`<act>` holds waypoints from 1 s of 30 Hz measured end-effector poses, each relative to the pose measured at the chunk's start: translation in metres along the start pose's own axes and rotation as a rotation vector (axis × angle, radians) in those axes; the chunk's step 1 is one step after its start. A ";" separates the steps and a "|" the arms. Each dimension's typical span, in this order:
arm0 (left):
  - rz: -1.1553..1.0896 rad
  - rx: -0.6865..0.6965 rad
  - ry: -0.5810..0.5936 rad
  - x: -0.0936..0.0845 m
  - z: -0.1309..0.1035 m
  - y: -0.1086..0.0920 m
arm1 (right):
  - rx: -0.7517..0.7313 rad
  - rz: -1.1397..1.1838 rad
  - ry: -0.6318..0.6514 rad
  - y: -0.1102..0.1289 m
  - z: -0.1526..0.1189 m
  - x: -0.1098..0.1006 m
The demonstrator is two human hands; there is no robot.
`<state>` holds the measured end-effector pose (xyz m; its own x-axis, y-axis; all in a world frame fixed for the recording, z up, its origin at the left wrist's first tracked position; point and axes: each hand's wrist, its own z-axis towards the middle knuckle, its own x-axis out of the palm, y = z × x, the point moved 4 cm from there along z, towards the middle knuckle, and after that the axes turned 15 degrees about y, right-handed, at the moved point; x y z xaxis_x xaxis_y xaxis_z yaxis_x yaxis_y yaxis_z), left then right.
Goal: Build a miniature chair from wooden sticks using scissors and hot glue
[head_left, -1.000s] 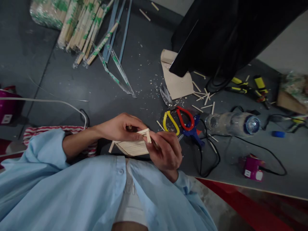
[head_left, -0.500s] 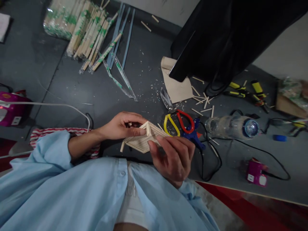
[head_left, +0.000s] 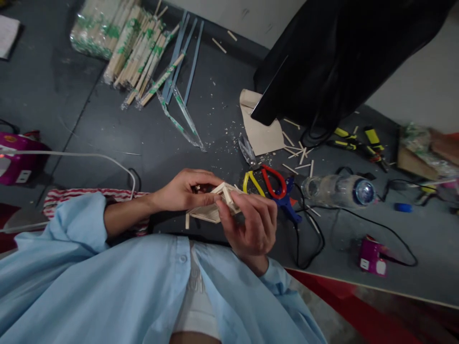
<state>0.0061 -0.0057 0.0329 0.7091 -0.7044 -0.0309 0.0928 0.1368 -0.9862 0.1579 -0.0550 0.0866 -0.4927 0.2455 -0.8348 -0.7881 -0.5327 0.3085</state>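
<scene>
Close to my body I hold a small wooden stick model [head_left: 206, 214], a slatted panel with a raised frame on it and a short peg sticking out at its left corner. My left hand [head_left: 182, 191] grips its far left side between thumb and fingers. At the frame, my right hand [head_left: 249, 222] pinches a short stick piece [head_left: 228, 197] with thumb and forefinger. Just beyond my right hand lie scissors [head_left: 263, 179] with one yellow and one red handle, beside a blue plastic tool [head_left: 289, 208]. The model's right part is hidden behind my right fingers.
Wrapped chopsticks [head_left: 139, 57] lie at the back left near blue strips [head_left: 193, 62]. A black cloth-like object [head_left: 322, 62] covers the back right. Cut stick pieces, a plastic bottle [head_left: 333, 190], pliers [head_left: 358, 143], cables and a purple box [head_left: 373, 255] are at right; another purple box [head_left: 17, 160] is left.
My right hand has moved left and its fingertips now pinch the piece at the frame. The model has tilted slightly. The view has shifted a little.
</scene>
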 end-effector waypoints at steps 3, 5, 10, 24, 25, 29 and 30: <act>0.051 0.014 -0.026 0.002 0.000 -0.001 | 0.012 0.016 -0.015 -0.001 0.000 0.003; 0.083 0.044 -0.044 0.003 0.000 -0.003 | 0.021 0.013 -0.004 -0.002 0.000 0.004; 0.142 0.100 -0.079 0.005 0.000 -0.008 | 0.028 0.040 -0.010 -0.003 0.000 0.006; 0.249 0.158 -0.140 0.008 -0.001 -0.013 | -0.016 0.097 -0.038 -0.003 0.003 0.007; 0.258 0.166 -0.140 0.007 -0.001 -0.013 | -0.018 0.096 -0.035 -0.003 0.003 0.007; 0.279 0.167 -0.126 0.007 0.000 -0.014 | -0.010 0.085 -0.017 -0.003 0.004 0.007; 0.279 0.164 -0.124 0.007 0.000 -0.014 | -0.008 0.078 -0.013 -0.004 0.004 0.007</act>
<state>0.0095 -0.0122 0.0465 0.8016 -0.5352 -0.2663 -0.0132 0.4295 -0.9030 0.1560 -0.0485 0.0814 -0.5571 0.2140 -0.8024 -0.7445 -0.5568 0.3684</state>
